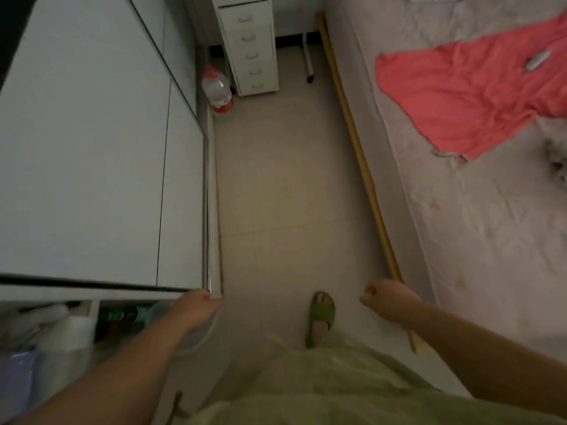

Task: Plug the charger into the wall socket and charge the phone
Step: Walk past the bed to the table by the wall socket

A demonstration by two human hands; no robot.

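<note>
Head view looks down a narrow strip of tiled floor point(285, 185) between a white cabinet point(92, 148) on the left and a bed point(475, 225) on the right

Left hand point(196, 308) sits at the cabinet's near corner, fingers curled against the edge; looks like contact with the corner, no object visible in it. Can't tell how tight the curl is from this angle

Right hand point(388, 299) hangs free over the floor just beside the bed's wooden side rail point(359, 154), fingers curled into a loose fist, nothing visible in it

Charger, phone and wall socket: none identifiable in this frame. A small grey object point(538, 59) lies on the red garment point(469, 96) spread on the bed, too blurred to say what it is

One foot in a green slipper point(320, 317) on the tiles between the two hands, pale green clothing below it

Far end: white drawer unit point(250, 44) with a column of handles, clear plastic bottle with red cap point(217, 88) standing on the floor just left of it, next to the cabinet's end. Open shelf under the cabinet's near edge holds blurred clutter point(61, 332)
</note>
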